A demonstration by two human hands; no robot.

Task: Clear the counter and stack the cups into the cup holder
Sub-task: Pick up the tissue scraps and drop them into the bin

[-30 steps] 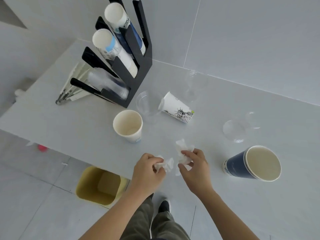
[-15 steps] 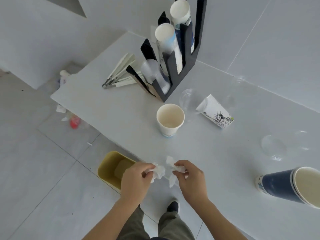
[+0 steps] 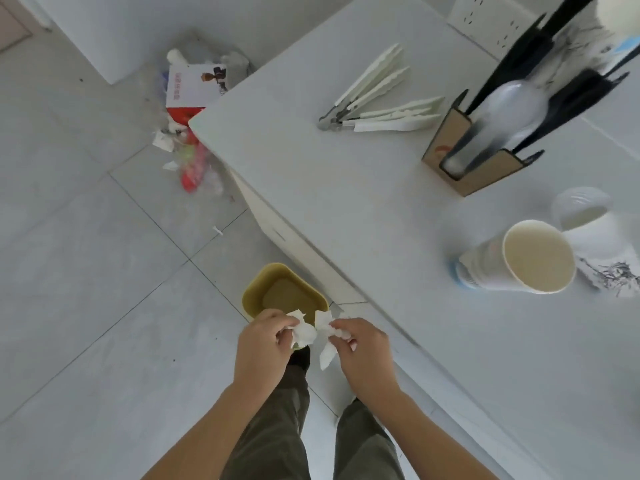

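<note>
Both hands have come off the counter (image 3: 346, 188) to above the yellow bin (image 3: 277, 289), lower centre. My left hand (image 3: 263, 344) pinches one crumpled tissue (image 3: 304, 332); my right hand (image 3: 363, 351) pinches another tissue (image 3: 325, 351). Paper cup (image 3: 519, 261) stands right; cup holder (image 3: 519, 109) upper right.

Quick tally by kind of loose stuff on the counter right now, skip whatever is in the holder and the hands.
Upright paper cup: 1
Paper cup lying on its side: 1
Clear plastic cup: 1
White tongs: several in a bundle, too overlapped to count; taken as 1 bundle
Total: 4 on the counter
</note>
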